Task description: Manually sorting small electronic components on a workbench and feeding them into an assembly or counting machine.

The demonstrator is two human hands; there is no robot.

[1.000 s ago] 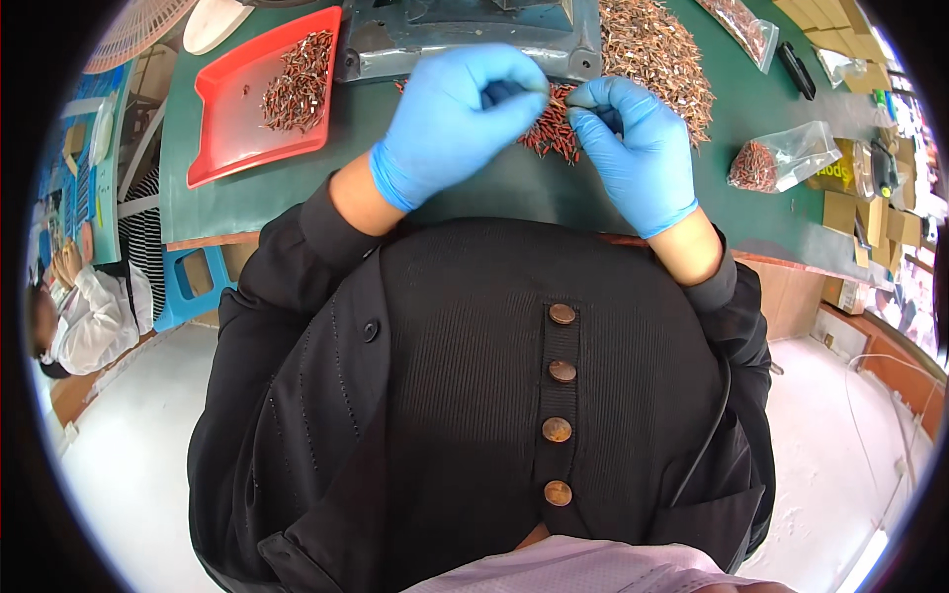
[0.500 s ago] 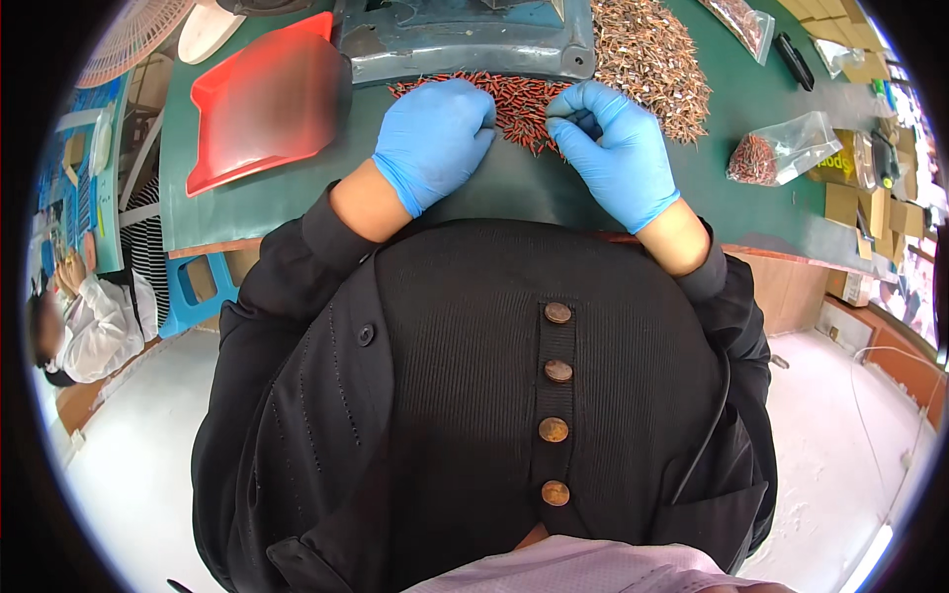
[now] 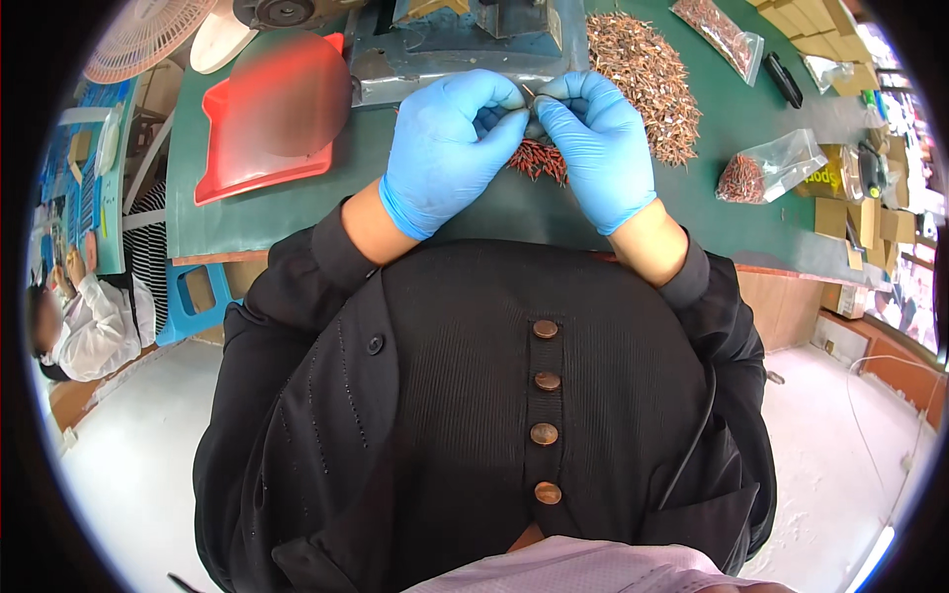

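A small metal part (image 3: pixel 529 96) is pinched between the gloved left hand (image 3: pixel 450 148) and right hand (image 3: pixel 598 148), above a reddish pile of parts (image 3: pixel 539 158) on the green mat (image 3: pixel 297 212).

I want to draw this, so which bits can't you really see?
Head view:
- Small part pinched between left hand and right hand: too small.
- Red tray: contents blurred.
- Grey machine: cut off by top edge.
- Red parts: mostly hidden by hands.
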